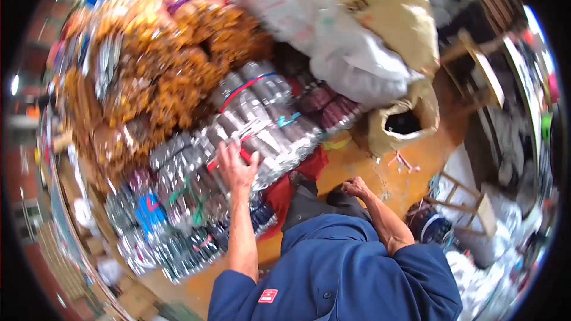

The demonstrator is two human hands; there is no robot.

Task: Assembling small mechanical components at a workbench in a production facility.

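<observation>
My left hand [235,167] reaches over a pile of clear plastic-wrapped bundles [250,116], thumb apart from the fingers. Its fingertips are at the wrapped grey-brown bundles, beside a red strap [238,94] and some white ties [254,129]; whether they press on the plastic is blurred. My right hand [357,188] is curled closed at waist height over the orange-brown floor [380,172], with no object showing in it. A blue tie [289,120] lies on the bundles a little farther off.
A heap of amber plastic-wrapped packs [160,77] rises at far left. Large white sacks [351,53] and a tan sack [392,6] lean beyond the bundles. An open brown paper bag [425,104] stands ahead right. Wooden stools [486,214] and white bags [493,273] line the right side.
</observation>
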